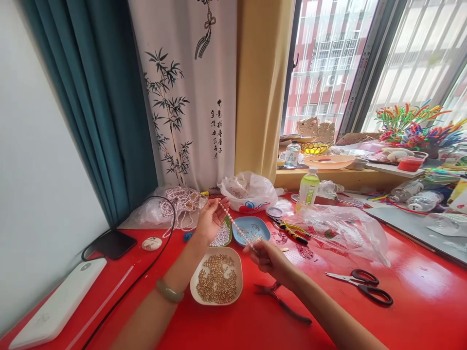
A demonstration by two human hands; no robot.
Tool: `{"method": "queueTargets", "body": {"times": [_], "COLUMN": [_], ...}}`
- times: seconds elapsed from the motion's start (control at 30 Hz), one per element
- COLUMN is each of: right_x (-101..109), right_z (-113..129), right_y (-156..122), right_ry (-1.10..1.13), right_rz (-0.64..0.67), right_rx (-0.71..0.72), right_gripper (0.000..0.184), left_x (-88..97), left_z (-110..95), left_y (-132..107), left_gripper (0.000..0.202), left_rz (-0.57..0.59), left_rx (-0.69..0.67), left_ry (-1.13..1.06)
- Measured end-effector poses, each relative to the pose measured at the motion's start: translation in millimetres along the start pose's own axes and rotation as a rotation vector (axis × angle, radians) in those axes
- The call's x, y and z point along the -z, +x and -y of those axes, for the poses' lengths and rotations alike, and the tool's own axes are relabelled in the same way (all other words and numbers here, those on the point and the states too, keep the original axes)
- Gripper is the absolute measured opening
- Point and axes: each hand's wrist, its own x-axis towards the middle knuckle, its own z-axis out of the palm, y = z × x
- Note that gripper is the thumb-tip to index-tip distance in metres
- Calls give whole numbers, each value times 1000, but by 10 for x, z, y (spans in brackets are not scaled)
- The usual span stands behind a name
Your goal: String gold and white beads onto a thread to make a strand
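While the left hand (209, 223) and right hand (269, 261) pinch the pearl-bead strand (228, 215), drawn slantwise above the blue tray (266, 232), from here I suspect too sharp a tug could snap and scatter it across the red desk (248, 323).

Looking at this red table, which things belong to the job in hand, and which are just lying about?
Likely in use:
bead strand, held between left hand and right hand
cream tray of gold beads
blue tray
perhaps scissors, yellow-black pliers

Probably just lying about:
black phone
drink bottle
clear plastic bag
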Motion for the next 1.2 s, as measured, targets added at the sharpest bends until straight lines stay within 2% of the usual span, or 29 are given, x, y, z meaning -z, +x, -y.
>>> {"method": "queueTargets", "body": {"times": [0.3, 0.57, 1.0, 1.2], "right_x": [-31, -68, 49, 80], "right_z": [15, 38, -71, -76], "right_y": [-16, -61, 5, 17], "right_ry": [-44, -128, -99, -117], "right_rz": [16, 21, 49, 2], "right_rx": [-19, 9, 56, 54], "right_gripper": [24, 16, 15, 17], "left_x": [30, 18, 83, 92], "left_z": [19, 1, 67, 77], "left_y": [35, 24, 58, 79], "left_gripper": [6, 10, 11, 12], "left_rz": [7, -47, -75, -88], "left_rx": [1, 46, 91, 102], "left_ry": [-14, -46, -80, -95]}}
